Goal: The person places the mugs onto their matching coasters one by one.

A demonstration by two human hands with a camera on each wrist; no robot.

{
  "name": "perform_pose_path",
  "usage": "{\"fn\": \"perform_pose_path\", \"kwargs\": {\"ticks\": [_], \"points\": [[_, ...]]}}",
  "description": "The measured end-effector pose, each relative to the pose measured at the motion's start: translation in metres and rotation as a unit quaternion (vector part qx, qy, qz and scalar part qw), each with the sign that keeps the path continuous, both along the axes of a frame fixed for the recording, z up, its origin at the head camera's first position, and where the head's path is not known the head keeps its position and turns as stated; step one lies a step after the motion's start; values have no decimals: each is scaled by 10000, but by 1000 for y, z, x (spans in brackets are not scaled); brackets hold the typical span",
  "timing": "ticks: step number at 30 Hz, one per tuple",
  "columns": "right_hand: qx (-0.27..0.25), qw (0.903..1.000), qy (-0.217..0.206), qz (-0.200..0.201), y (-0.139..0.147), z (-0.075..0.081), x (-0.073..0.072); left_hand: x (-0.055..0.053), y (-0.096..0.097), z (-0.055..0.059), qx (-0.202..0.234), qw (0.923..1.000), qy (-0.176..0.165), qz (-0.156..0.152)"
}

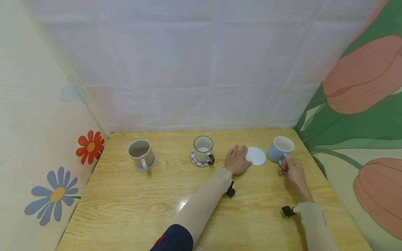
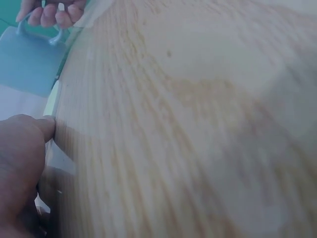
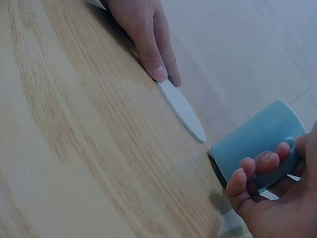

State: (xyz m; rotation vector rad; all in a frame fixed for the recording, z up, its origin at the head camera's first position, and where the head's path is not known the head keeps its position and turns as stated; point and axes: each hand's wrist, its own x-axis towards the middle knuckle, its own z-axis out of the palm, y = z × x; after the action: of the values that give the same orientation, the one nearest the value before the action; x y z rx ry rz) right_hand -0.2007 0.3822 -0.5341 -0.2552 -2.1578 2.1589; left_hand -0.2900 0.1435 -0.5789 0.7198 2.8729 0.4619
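Observation:
My right hand (image 1: 293,170) grips the handle of a light blue mug (image 1: 275,153) near the table's right end. In the right wrist view, the fingers curl through the handle and the mug (image 3: 252,136) stands just beyond the coaster's end. A round white coaster (image 1: 257,156) lies to the left of that mug. At its left edge is my left hand (image 1: 236,161), palm down, thumb and forefinger holding the rim between them. The left wrist view catches part of this hand (image 2: 22,153), with the coaster mostly hidden behind it.
Left of my left hand, a white mug (image 1: 202,145) with a dark rim and handle sits on a checked coaster (image 1: 196,162). Farther left, a beige mug (image 1: 138,151) stands on a grey coaster (image 1: 153,163). Fabric (image 1: 176,69) hangs behind the wooden table (image 1: 125,209).

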Motion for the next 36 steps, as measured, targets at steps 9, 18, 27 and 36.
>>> {"fn": "perform_pose_path", "kwargs": {"ticks": [9,18,27,36], "points": [[-103,9999,69,-84,-2,2,6,0,0,2,62,9999,-110,1],[41,9998,129,-120,-5,5,10,4,-2,6,109,9999,-95,10],[157,9995,143,-213,-7,8,9,9,-3,13,215,9994,-248,57],[171,9991,299,-240,-14,13,9,4,0,4,247,9995,-172,37]]}}
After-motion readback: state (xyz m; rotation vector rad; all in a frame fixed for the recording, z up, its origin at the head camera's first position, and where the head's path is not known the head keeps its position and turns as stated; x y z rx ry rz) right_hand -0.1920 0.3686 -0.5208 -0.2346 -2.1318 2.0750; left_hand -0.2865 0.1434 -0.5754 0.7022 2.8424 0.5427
